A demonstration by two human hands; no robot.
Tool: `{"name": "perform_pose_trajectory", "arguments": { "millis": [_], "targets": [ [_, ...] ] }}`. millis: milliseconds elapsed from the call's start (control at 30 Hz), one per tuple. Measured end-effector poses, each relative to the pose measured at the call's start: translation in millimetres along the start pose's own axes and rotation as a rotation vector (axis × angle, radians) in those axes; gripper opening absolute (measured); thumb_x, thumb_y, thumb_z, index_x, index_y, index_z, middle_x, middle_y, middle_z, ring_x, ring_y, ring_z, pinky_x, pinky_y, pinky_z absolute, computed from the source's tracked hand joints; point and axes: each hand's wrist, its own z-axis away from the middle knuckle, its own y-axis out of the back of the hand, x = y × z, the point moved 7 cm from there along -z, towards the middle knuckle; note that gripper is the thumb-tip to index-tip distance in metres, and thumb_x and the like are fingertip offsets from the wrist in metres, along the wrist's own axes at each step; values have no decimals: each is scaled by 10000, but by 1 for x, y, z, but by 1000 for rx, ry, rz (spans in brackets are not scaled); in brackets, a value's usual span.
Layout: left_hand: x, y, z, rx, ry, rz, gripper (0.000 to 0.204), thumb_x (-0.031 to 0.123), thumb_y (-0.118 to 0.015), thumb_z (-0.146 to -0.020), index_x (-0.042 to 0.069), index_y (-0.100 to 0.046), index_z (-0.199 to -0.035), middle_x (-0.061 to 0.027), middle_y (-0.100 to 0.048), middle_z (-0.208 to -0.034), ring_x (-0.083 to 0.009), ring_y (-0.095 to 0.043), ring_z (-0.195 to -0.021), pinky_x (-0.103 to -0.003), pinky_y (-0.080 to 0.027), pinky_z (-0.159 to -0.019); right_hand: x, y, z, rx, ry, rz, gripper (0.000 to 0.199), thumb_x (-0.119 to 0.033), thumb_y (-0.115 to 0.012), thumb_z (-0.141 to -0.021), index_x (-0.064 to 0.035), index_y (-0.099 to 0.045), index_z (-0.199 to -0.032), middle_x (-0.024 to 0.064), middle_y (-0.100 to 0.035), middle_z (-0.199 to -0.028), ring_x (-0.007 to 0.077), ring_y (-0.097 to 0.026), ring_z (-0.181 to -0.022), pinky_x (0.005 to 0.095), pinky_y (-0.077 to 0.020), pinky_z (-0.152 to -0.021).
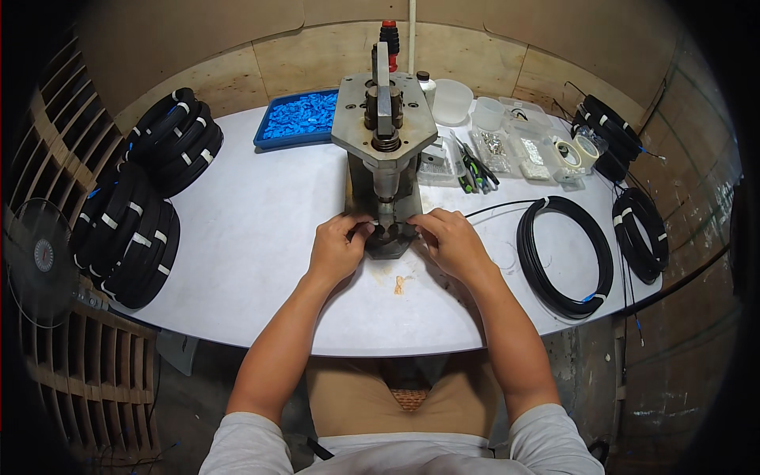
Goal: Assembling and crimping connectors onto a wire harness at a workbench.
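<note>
Both hands rest at the base of a grey metal hand press (385, 134) that stands on the white tabletop (261, 237) toward the middle of its far edge. The left hand (336, 249) has its fingers curled in against the left side of the press base, pinched narrow on something too small to make out; the right hand (451, 241) does the same from the right side, thumb and fingers drawn close together at the base, and what they pinch cannot be told either. A thin black cable (495, 210) runs from beside the right hand to a loose black cable coil (564, 257) lying near the right edge. Bundled black coils with white ties (127, 233) are stacked along the left edge, with another stack (176, 141) at the far left corner. A blue tray of small blue parts (297, 117) sits just left of the press by the far edge. Pliers (475, 170) and clear bags of small parts (514, 150) lie to the right of the press, and rolls of tape (576, 149) lie beyond them.
</note>
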Motion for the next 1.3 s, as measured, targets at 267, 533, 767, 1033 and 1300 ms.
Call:
{"name": "perform_pose_trajectory", "arguments": {
  "millis": [267, 533, 767, 1033, 1300],
  "targets": [
    [0, 2, -1, -18, 20, -3, 164, 118, -683, -839, 42, -741, -971, -149, -677, -785, -262, -653, -709, -335, -505, -674, -1, 4, 0, 29, 21, 60, 243, -11, -661, -799, -109, -681, -1020, 59, -663, -856, 259, -620, -793, 364, -435, -804],
    [0, 1, -1, -18, 27, -8, 166, 131, -697, -840, 35, -740, -969, -142, -682, -784, -248, -653, -706, -325, -501, -667, -2, 8, 1, 20, 20, 130, 129, -122, -675, -836, -119, -675, -965, 66, -638, -785, 271, -613, -775, 387, -430, -762],
    [-2, 1, -1, -24, 22, -19, 167, 132, -698, -843, 31, -740, -970, -144, -690, -797, -237, -658, -711, -319, -502, -669, 1, 6, -1, 86, 44, 91, 105, -150, -708, -828, -104, -684, -919, 64, -642, -801, 267, -617, -764, 387, -453, -729],
    [-2, 1, -1, -5, -5, -12, 176, 116, -698, -839, 28, -739, -986, -146, -691, -799, -237, -662, -711, -315, -506, -674, 0, 5, 1, 129, 72, 66, 165, -64, -697, -792, -101, -712, -952, 57, -653, -882, 256, -622, -809, 366, -461, -749],
    [-3, 1, -1, -16, 3, -13, 171, 119, -693, -842, 33, -739, -983, -145, -691, -804, -239, -663, -713, -319, -508, -676, -2, 5, 1, 120, 64, 78, 178, -55, -697, -787, -104, -717, -957, 56, -652, -901, 251, -624, -818, 367, -455, -752]
  ]
}}
